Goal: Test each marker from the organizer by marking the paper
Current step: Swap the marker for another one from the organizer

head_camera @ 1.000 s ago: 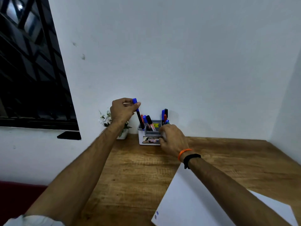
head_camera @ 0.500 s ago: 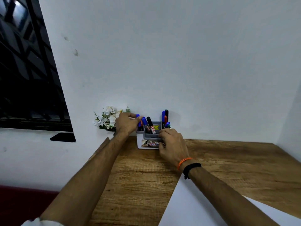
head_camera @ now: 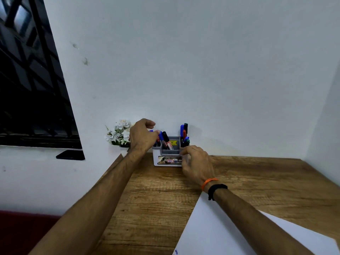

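Note:
A white and grey organizer [head_camera: 156, 157] stands at the back of the wooden table [head_camera: 156, 199], against the wall. Its left compartment holds a blue marker [head_camera: 161, 136] and a black-capped marker [head_camera: 167, 141]. More markers [head_camera: 184, 133] stand upright in the right compartment. My left hand [head_camera: 142, 137] hovers over the left compartment, fingertips at the marker tops and thumb lifted away from them. My right hand [head_camera: 196, 165] grips the organizer's front right corner. White paper [head_camera: 211, 227] lies at the lower right under my right forearm, with a small blue mark [head_camera: 176, 252] near its bottom edge.
A small pot of white flowers [head_camera: 120, 133] sits left of the organizer, behind my left hand. A dark barred window [head_camera: 27, 89] fills the left wall, with a flat black object [head_camera: 70, 155] on its sill. Walls close in behind and to the right.
My left hand lowered the blue marker into the organizer's left compartment and its thumb has come off it. My right hand stayed on the organizer.

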